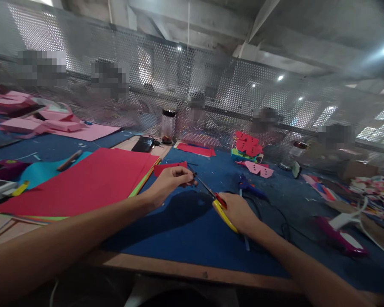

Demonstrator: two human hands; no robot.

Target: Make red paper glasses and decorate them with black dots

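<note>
In the middle of the head view my right hand (238, 211) grips yellow-and-red-handled scissors (224, 216), their blades pointing up and left. The blade tips reach the fingers of my left hand (174, 181), which are pinched together. At those fingertips a small dark piece (195, 174) shows beside the blades; its exact shape and material are too small to make out. Behind my left hand lies a red paper piece (166, 167). A blue glue gun (251, 186) rests beyond my right hand, with a translucent stick (246, 243) near my right wrist.
A stack of red sheets (92, 179) lies left. Farther back are a phone (143, 144), a jar (168, 127) and red cut-outs with black dots (248, 145). A purple-and-white tool (342, 238) and paper scraps (371, 192) occupy the right. Perforated metal (217, 85) stands behind.
</note>
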